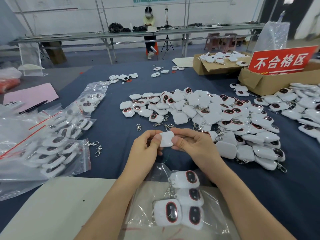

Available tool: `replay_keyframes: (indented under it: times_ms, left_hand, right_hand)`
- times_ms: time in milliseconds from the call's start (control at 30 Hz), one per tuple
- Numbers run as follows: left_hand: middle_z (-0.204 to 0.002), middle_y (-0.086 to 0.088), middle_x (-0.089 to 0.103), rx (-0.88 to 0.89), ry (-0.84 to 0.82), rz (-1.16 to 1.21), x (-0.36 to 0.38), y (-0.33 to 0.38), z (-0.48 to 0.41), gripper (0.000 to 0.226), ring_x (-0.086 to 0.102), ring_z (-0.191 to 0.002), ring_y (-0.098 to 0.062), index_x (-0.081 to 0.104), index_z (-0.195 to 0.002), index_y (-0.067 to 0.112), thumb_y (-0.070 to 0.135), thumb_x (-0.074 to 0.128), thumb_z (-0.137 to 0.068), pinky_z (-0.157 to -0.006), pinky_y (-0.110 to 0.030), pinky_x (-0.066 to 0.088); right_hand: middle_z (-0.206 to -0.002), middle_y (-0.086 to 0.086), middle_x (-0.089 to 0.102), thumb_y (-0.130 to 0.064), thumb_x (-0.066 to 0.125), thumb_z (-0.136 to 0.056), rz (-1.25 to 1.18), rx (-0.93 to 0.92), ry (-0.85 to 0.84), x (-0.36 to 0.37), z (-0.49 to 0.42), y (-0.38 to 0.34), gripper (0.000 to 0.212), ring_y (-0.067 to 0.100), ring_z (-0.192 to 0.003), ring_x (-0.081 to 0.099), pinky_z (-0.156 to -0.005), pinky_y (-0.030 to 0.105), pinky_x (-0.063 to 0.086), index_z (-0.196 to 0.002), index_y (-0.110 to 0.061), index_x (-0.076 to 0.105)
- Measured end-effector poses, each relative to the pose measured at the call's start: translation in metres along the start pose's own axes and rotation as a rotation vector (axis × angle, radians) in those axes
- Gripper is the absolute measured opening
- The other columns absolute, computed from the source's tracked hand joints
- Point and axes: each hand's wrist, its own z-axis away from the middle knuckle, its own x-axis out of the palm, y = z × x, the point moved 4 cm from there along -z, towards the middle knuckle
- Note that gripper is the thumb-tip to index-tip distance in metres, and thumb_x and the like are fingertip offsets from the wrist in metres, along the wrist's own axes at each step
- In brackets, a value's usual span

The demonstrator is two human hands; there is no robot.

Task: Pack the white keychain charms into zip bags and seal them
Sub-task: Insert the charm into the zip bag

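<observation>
Loading step: left hand (145,147) and right hand (189,144) grips pinched one charm (166,139) beyond your zip bag (212,212); insertion was due next.

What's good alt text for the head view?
The left hand and right hand hold one white keychain charm between them above a dark blue table. A zip bag holding a few charms lies nearer the camera; a loose pile of charms spreads right, filled bags left.
</observation>
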Motion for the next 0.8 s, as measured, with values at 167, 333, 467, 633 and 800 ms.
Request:
replay_keyframes:
  times_ms: [167,333,467,633,800]
  left_hand:
    - [-0.070,0.005,0.069,-0.021,-0.002,-0.025,-0.002,-0.004,-0.004,0.013,0.061,-0.057,-0.004,0.070,-0.102,0.023,0.021,0.057,-0.103,-0.063,-0.017,0.054]
    - [-0.078,0.008,0.074,-0.050,0.021,0.053,-0.004,-0.003,-0.004,0.009,0.064,-0.060,-0.006,0.071,-0.100,0.022,0.021,0.062,-0.101,-0.065,-0.018,0.055]
    - [-0.105,0.004,0.077,0.007,-0.061,0.170,-0.004,0.007,0.002,0.024,0.069,-0.080,-0.011,0.072,-0.115,0.023,0.031,0.069,-0.093,-0.077,-0.026,0.058]
    - [-0.119,0.010,0.073,0.107,-0.226,0.138,0.001,0.024,0.004,0.048,0.068,-0.095,-0.006,0.062,-0.131,0.028,0.032,0.072,-0.084,-0.079,-0.022,0.056]
    - [-0.122,0.007,0.073,0.145,-0.192,0.182,-0.006,0.034,0.003,0.040,0.068,-0.114,-0.010,0.063,-0.123,0.020,0.036,0.075,-0.089,-0.090,-0.020,0.054]
  right_hand:
    - [-0.098,0.006,0.078,-0.003,0.071,-0.088,-0.049,0.057,-0.007,-0.002,0.001,0.001,0.020,0.015,-0.091,0.074,-0.075,0.018,0.057,-0.103,-0.016,0.075]
    - [-0.101,0.003,0.078,-0.005,0.072,-0.089,-0.051,0.048,-0.014,-0.003,0.000,0.003,0.021,0.016,-0.097,0.074,-0.078,0.018,0.057,-0.103,-0.020,0.076]
    - [-0.106,0.003,0.078,-0.014,0.075,-0.084,-0.143,0.043,0.012,-0.005,-0.001,0.002,0.018,0.016,-0.100,0.073,-0.078,0.018,0.057,-0.096,-0.026,0.081]
    - [-0.108,0.008,0.077,-0.026,0.081,-0.073,-0.298,0.067,-0.045,-0.007,0.001,0.001,0.029,0.015,-0.097,0.074,-0.078,0.017,0.057,-0.102,-0.023,0.080]
    - [-0.108,0.010,0.076,-0.035,0.078,-0.080,-0.202,0.077,-0.138,0.000,0.005,-0.002,0.034,0.020,-0.091,0.074,-0.079,0.024,0.058,-0.111,-0.022,0.076]
